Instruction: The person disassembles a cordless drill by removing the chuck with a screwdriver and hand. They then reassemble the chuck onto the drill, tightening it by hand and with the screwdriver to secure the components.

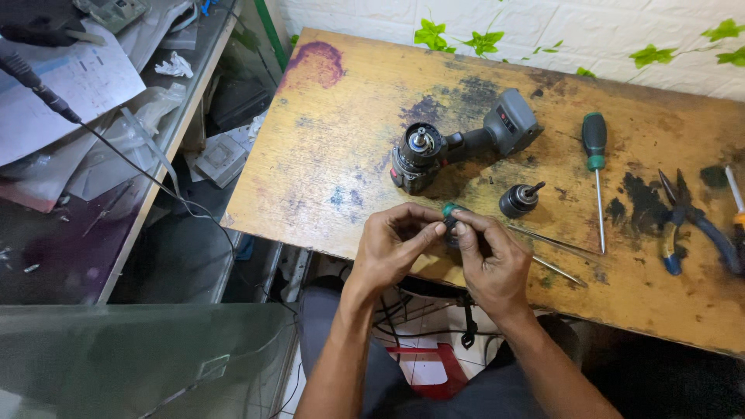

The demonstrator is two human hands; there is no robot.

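Note:
My left hand point(392, 244) and my right hand point(489, 256) meet at the near edge of the wooden table point(326, 155). Together their fingertips pinch a small dark part with a green end point(449, 211), mostly hidden by the fingers. Two thin metal rods point(555, 252) run right from under my right hand. A grey cordless drill body point(458, 143) without its chuck lies just beyond my hands. The loose black chuck point(518, 199) sits to its right.
A green-handled screwdriver point(596, 167) lies right of the drill, with blue-handled pliers point(691, 221) and another tool at the far right edge. A cluttered metal bench point(101, 101) with papers and a cable stands to the left. A red stool point(427, 365) is under the table.

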